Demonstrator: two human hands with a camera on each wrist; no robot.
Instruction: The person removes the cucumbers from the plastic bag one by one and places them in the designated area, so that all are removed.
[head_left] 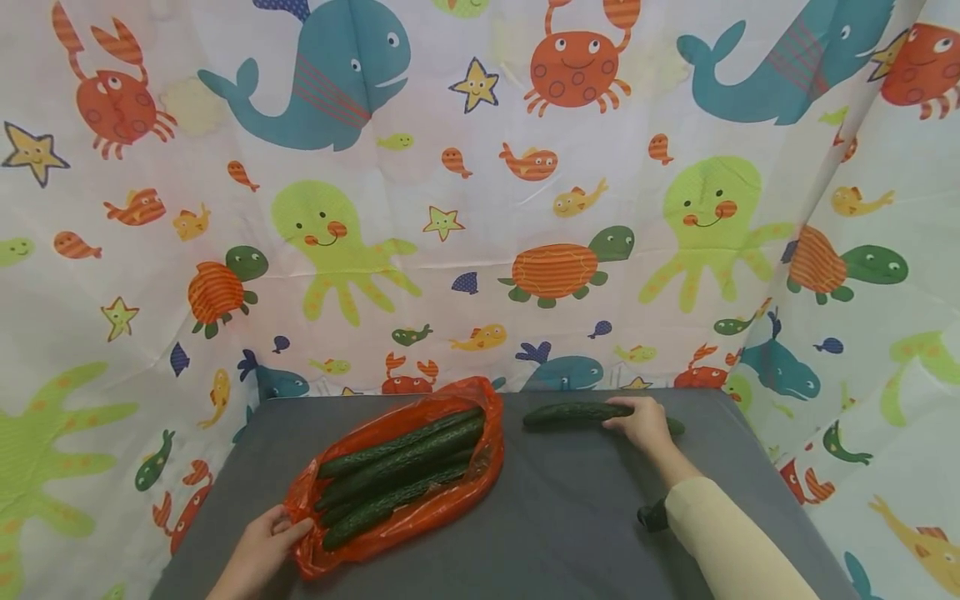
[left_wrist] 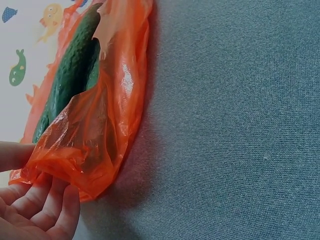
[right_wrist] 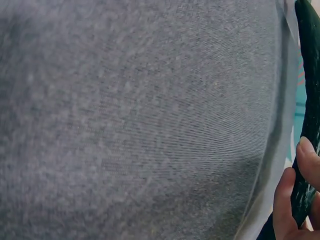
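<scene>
An orange plastic bag (head_left: pixel 405 508) lies open on the grey table (head_left: pixel 555 517), with several dark green cucumbers (head_left: pixel 397 475) inside it. My left hand (head_left: pixel 262 546) pinches the bag's near edge; the left wrist view shows the fingers (left_wrist: pixel 45 205) under the orange film (left_wrist: pixel 95 135), thumb on top. A single cucumber (head_left: pixel 573 414) lies at the table's far edge. My right hand (head_left: pixel 643 422) grips its right part; in the right wrist view the fingers (right_wrist: pixel 290 200) curl round the dark cucumber (right_wrist: pixel 311 75).
A sea-creature patterned curtain (head_left: pixel 480 208) hangs close behind and on both sides of the table. A cream sleeve (head_left: pixel 727 542) covers my right forearm, with a dark wrist mount (head_left: pixel 652 515) beside it.
</scene>
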